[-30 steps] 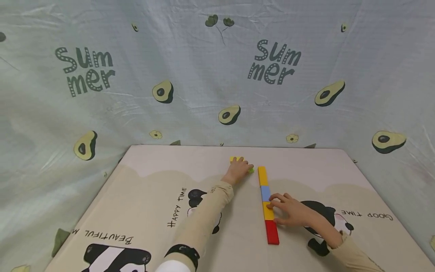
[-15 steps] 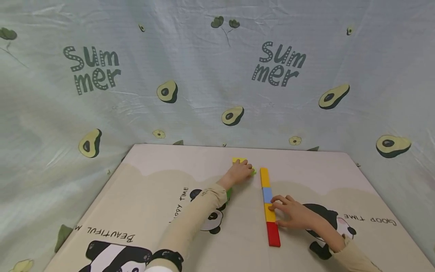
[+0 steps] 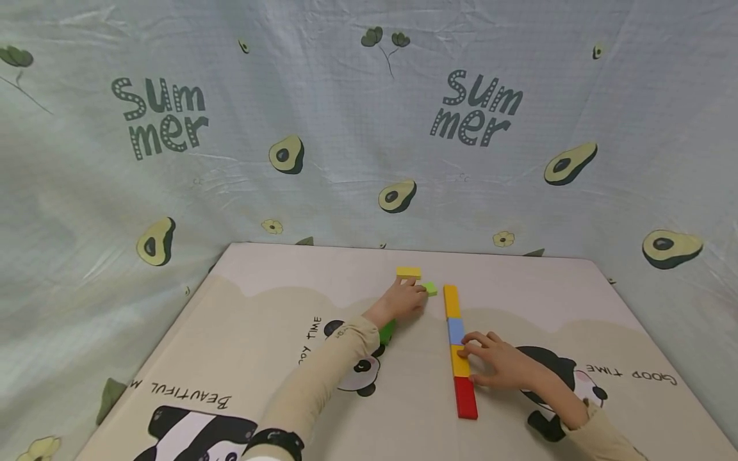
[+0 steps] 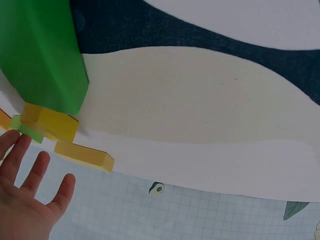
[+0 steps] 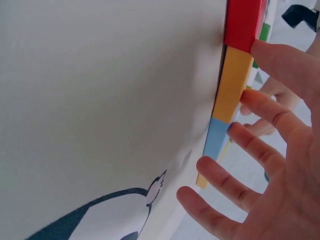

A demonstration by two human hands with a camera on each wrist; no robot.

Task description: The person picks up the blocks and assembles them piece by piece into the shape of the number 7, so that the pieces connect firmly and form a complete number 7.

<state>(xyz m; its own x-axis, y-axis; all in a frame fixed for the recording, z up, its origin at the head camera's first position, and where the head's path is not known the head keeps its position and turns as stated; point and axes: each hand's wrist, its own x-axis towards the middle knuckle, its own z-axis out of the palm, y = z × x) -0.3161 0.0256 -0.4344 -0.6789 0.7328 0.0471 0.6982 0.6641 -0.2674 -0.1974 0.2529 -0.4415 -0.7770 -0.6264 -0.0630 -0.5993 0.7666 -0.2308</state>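
Note:
My left hand (image 3: 403, 298) reaches to the far part of the table with its fingers spread. Its fingertips are right at a small light green block (image 3: 430, 289). Just beyond lies a yellow block (image 3: 409, 272), and a green block (image 3: 387, 332) shows partly behind the wrist. Another yellow block (image 4: 52, 122) appears in the left wrist view, hidden in the head view. My right hand (image 3: 498, 362), fingers loosely bent, rests against a straight row: red block (image 3: 466, 397), orange-yellow block (image 3: 459, 362), blue block (image 3: 455, 331) and a farther orange-yellow block (image 3: 451, 301). Thumb and index finger touch its side.
A pale cloth with printed pandas and lettering covers the table (image 3: 277, 288). Behind the far edge hangs a curtain (image 3: 328, 128) printed with avocados and words. A dark band (image 3: 277, 438) circles the left forearm.
My left hand has drawn back slightly towards me, uncovering more of the yellow, light green and green blocks. My right hand stays at the row. The head view has shifted a little.

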